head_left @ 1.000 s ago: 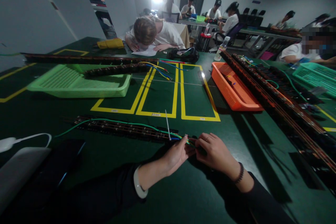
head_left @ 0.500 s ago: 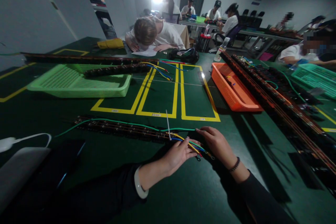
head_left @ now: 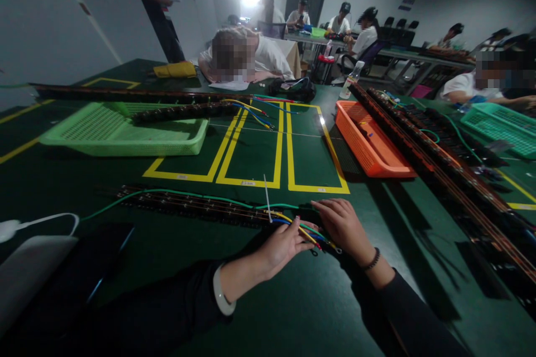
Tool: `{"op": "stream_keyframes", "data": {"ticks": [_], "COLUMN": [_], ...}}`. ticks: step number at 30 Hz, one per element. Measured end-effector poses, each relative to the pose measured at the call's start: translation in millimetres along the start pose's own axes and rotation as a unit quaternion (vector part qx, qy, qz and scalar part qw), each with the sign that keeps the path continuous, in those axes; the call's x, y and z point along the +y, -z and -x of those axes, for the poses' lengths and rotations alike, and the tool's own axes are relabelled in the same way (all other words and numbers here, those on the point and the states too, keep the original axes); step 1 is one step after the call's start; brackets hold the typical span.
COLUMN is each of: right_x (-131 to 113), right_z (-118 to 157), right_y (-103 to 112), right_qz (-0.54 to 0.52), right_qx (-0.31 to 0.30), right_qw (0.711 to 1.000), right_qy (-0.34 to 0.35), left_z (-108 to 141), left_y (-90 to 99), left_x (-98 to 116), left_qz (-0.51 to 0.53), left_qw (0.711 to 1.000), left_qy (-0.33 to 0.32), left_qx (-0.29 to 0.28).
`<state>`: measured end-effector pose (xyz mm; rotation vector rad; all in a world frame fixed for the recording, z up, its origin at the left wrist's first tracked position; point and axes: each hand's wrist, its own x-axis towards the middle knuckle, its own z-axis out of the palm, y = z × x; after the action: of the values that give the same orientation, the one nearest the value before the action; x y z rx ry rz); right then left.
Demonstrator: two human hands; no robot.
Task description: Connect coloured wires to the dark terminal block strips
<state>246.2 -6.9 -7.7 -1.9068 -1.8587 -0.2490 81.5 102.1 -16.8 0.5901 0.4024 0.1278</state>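
My left hand [head_left: 285, 248] is closed on a bundle of yellow, blue and green wires [head_left: 312, 234] with ring terminals at their ends. The bundle comes out of the right end of a long dark strip [head_left: 201, 207] lying on the green table. A white cable tie [head_left: 267, 198] stands up at that end. Along the strip runs a loose green wire [head_left: 218, 198], its right end just left of my right hand [head_left: 341, 226]. My right hand is beside the bundle, fingers stretched out and pointing left, nothing visibly held.
Ahead are a green basket [head_left: 167, 148] and an orange basket [head_left: 377, 164], with long dark strips [head_left: 444, 162] at the right. A bottle [head_left: 352, 79] stands behind. A dark device [head_left: 104, 256] lies at left. A person leans on the far table edge.
My right hand has come off the green wire's end, its fingers now straighter. The wire's end lies farther left. My left hand stays on the bundle. Someone with papers has appeared at the back left.
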Motion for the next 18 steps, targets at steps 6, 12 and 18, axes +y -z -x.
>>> {"op": "stream_keyframes", "data": {"ticks": [6,12,18], "right_x": [-19,-29,-20], "right_z": [-1,-7,-3], "right_y": [13,7,2], "right_qz": [-0.012,0.013,0.016], "right_qx": [-0.041,-0.108,-0.092], "right_qw": [0.986,0.986,0.991], "right_qy": [0.159,0.124,0.094], "left_z": [-3,-4,-10], "left_y": [3.9,1.0,4.0], "left_x": [-4,-1,5], "left_qz": [0.052,0.042,0.047], "left_qw": [0.999,0.999,0.998], "left_qy": [0.012,-0.012,-0.034], "left_qx": [0.004,0.001,0.001]}}
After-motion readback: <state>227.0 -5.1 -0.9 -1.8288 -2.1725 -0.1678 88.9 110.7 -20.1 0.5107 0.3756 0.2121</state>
